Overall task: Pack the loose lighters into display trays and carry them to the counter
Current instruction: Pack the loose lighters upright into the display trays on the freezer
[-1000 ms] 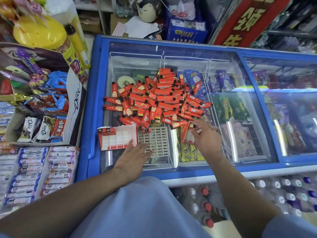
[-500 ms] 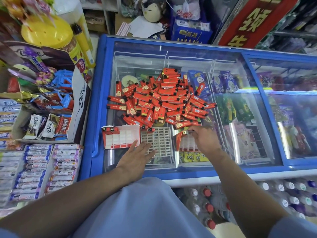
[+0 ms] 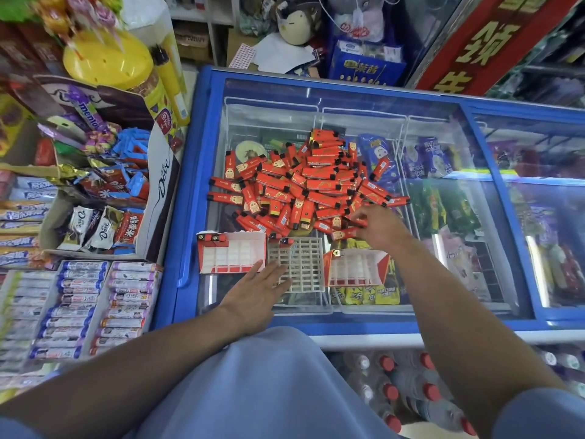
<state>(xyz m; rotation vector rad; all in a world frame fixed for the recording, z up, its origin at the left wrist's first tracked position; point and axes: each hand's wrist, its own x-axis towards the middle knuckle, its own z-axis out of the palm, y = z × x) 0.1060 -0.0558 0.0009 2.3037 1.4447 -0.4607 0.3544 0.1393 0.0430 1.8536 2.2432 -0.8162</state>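
Lighters, loose, red with black caps and gold print, slim rectangular plastic bodies [image 3: 304,188]: heaped on the glass sliding lid of the blue-framed chest freezer [image 3: 190,172], which serves here as the table. Entered left to right. Left red-and-white cardboard display tray with white cell insert [image 3: 232,255]: lies flat near the front of the glass, a few lighters seated along its far edge, the remaining cells open. Left hand [image 3: 253,291]: laid flat on the glass just beside that tray, fingers straight and spread, fingertips over the near corner of the white plastic grid insert [image 3: 297,264]; grip slack, holding nothing. Grid insert: sits between the two trays, one or two lighters at its far edge. Right red-and-white cardboard display tray [image 3: 354,267]: flat, just right of the grid, one lighter in its far-left corner. Right hand [image 3: 376,224]: reached to the near edge of the heap, fingers curled down among the lighters; whether the grip has closed on one cannot be told. Handling, judged: each lighter light, rigid and smooth-sided, likely to skid on glass and to slide off its neighbours when the heap is disturbed; best pinched across the two broad faces near mid-body and dropped cap-up into a cell. Trays, judged: thin card, liable to flex when loaded; lift from beneath with both hands rather than by one wall.
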